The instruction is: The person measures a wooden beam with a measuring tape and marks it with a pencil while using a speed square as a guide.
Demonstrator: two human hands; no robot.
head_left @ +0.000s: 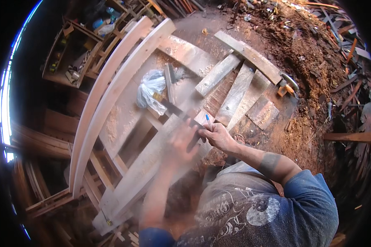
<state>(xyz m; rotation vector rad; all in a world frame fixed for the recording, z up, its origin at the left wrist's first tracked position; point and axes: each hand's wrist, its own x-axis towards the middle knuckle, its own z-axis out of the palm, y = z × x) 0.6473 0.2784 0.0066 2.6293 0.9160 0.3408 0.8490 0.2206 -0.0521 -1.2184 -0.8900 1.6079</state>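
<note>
A blue-capped pen (pixel 208 120) stands up out of my right hand (pixel 219 136), whose fingers are closed round it. My left hand (pixel 182 142) is hazy beside it, with its fingers bent over a dark flat strip (pixel 172 108), perhaps a square or ruler. That strip reaches away from the hand toward the upper left. Just beyond both hands is a small pale wood block (pixel 203 117), partly covered by them. Beneath the left hand runs a thick wooden beam (pixel 140 164).
Two long curved timbers (pixel 123 76) arch on the left. A clear plastic bag (pixel 151 89) lies among sawdust. Several boards (pixel 236 91) rest at the upper right, near an orange-and-black power tool (pixel 286 87). An open wooden box (pixel 68 61) stands far left.
</note>
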